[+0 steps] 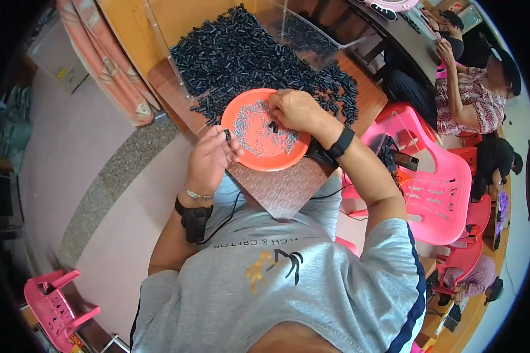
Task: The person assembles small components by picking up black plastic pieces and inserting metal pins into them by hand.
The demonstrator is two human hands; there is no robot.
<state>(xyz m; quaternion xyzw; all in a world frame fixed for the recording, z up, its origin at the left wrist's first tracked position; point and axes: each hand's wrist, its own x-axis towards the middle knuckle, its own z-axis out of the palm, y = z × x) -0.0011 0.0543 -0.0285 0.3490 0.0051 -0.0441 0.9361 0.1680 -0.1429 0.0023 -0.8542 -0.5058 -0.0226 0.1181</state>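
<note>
An orange round plate [232,112] sits on the wooden table in front of me, with many small silvery metal pins [259,141] scattered across it. At the plate's left rim, my left hand [211,152] pinches a small black plastic piece [228,135] between thumb and fingers. My right hand [297,110] reaches over the right half of the plate with its fingertips drawn together. Just below those fingertips is a small dark piece [273,126]; whether they grip it cannot be made out. Behind the plate rises a large pile of short black plastic pieces [235,50].
A clear plastic bin [335,44] lies open at the back, pieces spilling from it onto the brown table [280,188]. Pink plastic chairs [433,188] stand to the right, where several people sit at tables. An orange curtain [109,65] hangs at the left.
</note>
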